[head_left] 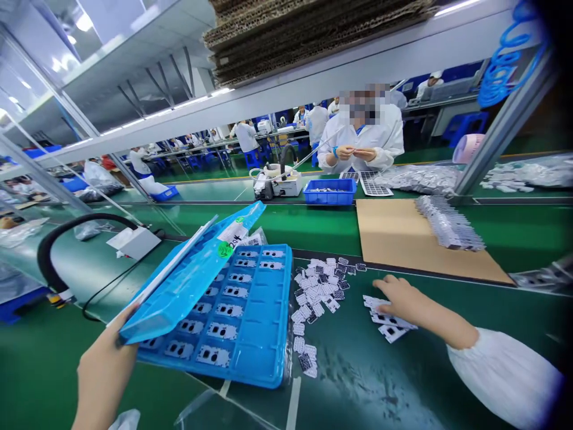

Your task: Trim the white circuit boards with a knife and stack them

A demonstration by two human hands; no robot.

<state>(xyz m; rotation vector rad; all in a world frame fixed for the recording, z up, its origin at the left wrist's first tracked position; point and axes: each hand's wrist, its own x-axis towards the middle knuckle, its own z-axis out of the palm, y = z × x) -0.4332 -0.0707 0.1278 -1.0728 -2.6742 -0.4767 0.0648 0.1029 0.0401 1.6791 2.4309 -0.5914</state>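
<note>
My left hand point(105, 364) is closed round the near corner of a raised blue plastic tray point(188, 286), which bears a white label and green stickers. It tilts over a second blue tray point(264, 322), whose pockets hold several white plates with dark holes; the pockets along its right side have no plates. My right hand point(398, 298) rests with fingers apart on a few similar white plates point(391, 331) lying on the green table. Whether the fingertips grip one cannot be made out. Between the hands lies a loose heap of small white and black pieces point(320, 286).
Beyond the heap, a cardboard sheet point(389, 233) bears a row of grey parts point(450, 224). A blue bin point(330, 192) stands across the bench, before a seated co-worker point(364, 131). A black hose point(45, 251) arches at left. A shelf with stacked cardboard point(313, 36) hangs overhead.
</note>
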